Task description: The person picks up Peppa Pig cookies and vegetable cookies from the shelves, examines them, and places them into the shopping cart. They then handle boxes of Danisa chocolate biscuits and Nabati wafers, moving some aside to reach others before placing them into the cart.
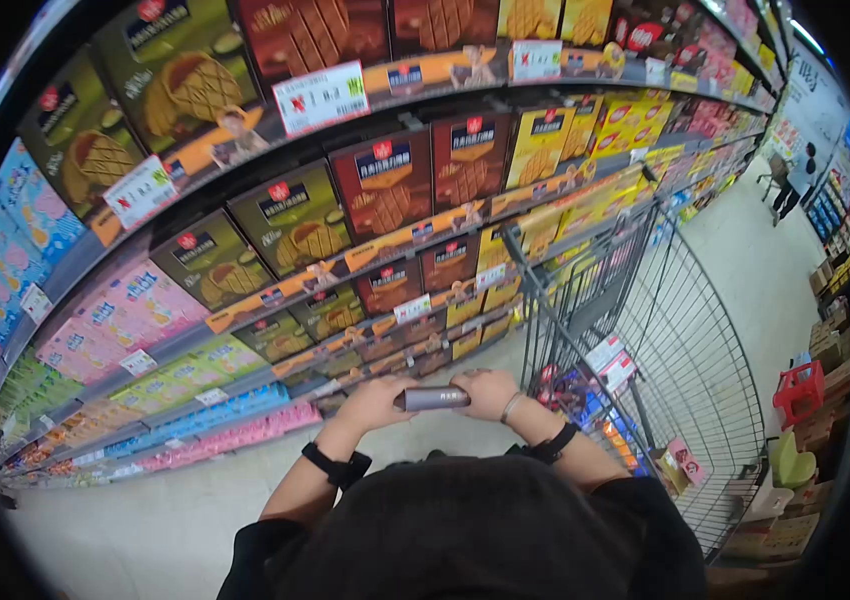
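Note:
Between my two hands is a narrow dark box (436, 398) with pale lettering on the side facing up. My left hand (377, 403) grips its left end, and my right hand (489, 394) has hold of the right end. Both hands are closed, with the fingertips partly hidden. Beyond them stand shelves of boxed biscuits, among them dark red boxes (382, 188), green boxes (290, 218) and yellow boxes (539, 146). Just right of my right hand is a wire shopping cart (690, 290).
Several packages lie in the cart, including a white-and-red box (611, 362) and a pink pack (685, 461). Price tags (321, 97) line the shelf edges. Along the right side are a red basket (800, 392) and cartons (785, 535). A person (795, 185) stands far down the aisle.

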`<state>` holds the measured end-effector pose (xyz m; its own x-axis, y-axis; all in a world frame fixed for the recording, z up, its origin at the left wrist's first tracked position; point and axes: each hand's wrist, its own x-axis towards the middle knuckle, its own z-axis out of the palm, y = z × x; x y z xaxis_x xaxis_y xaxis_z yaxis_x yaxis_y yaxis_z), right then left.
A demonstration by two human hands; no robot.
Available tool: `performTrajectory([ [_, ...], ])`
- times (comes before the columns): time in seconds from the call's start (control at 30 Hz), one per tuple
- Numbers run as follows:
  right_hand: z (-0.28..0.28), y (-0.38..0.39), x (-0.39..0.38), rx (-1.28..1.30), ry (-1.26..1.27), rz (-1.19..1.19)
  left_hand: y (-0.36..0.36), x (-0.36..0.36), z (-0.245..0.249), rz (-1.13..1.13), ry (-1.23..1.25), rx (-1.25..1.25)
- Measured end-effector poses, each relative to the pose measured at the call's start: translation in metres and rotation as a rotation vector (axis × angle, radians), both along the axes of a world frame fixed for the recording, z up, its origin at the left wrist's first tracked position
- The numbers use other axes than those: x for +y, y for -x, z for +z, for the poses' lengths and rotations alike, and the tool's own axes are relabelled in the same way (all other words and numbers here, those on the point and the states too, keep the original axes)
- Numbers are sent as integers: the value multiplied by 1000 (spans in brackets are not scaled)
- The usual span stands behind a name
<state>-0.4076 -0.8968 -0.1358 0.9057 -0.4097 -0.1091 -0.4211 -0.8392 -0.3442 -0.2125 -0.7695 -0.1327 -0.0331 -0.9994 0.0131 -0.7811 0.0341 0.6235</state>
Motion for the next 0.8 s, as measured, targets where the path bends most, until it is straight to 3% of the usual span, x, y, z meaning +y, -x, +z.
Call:
performTrajectory([
  [0.1, 28, -2, 18, 0, 58, -35, -9, 15, 7, -58, 115, -78],
  [0.23, 76, -10, 51, 39, 58, -13, -23, 46, 21, -28, 25, -87],
  [0.4, 83, -40, 95, -19, 174, 14, -50, 104, 23, -7, 8, -114],
  [0.5, 90, -65, 105, -193, 245, 202, -71, 125, -15, 51, 135, -10],
  [0.53, 102, -80, 111, -71, 270, 252, -72, 136, -15, 155, 198, -4],
  [0.57, 108, -86, 119, 29, 267, 224, -71, 146, -11, 181, 221, -23],
  [0.6, 112, -91, 128, 18, 269, 212, -72, 154, -1, 230, 39, -5],
  [0.7, 117, -89, 141, -100, 229, 271, -70, 172, -4, 353, 123, 20],
  [0.73, 116, -93, 146, -112, 241, 259, -81, 178, -8, 320, 219, -119],
  [0.8, 119, -87, 160, -93, 203, 204, -77, 182, 38, 290, 115, -123],
])
